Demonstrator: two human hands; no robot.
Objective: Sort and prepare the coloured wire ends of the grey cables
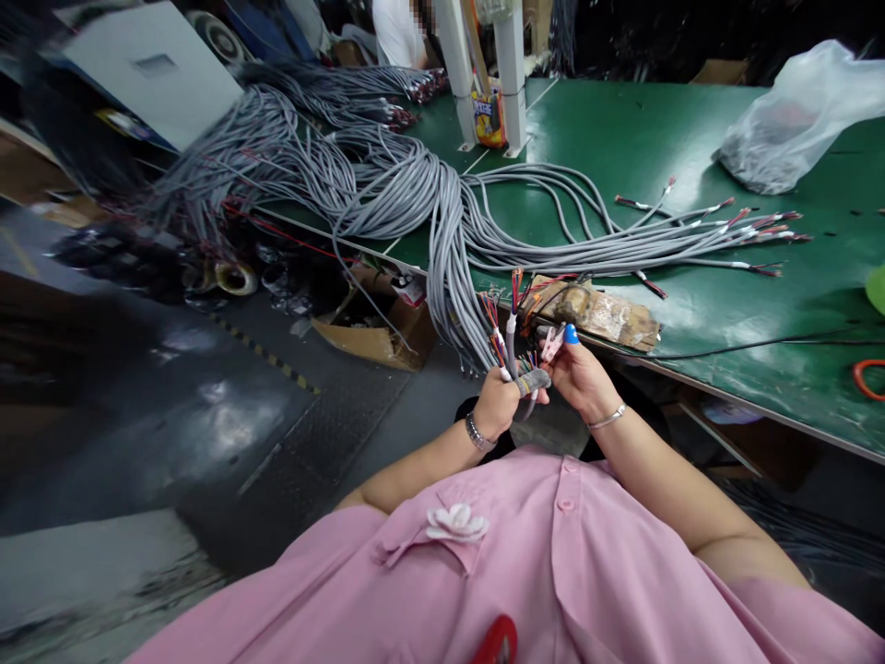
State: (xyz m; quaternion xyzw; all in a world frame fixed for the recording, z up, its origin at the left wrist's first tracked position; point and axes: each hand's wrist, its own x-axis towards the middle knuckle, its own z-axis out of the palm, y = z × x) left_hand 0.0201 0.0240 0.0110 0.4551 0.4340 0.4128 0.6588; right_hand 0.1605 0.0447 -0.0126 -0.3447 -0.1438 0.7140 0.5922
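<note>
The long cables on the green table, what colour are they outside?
The cables are grey outside, clearest in the head view.

held wires [531,360]: too small to count | plastic bag [781,129]: cut off right

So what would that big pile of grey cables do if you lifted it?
The grey cables would probably droop, since they already curve down over the edge of the green table. Bunched so thickly, they are likely heavy together. Their loops overlap, so lifting some might drag others along.
</note>
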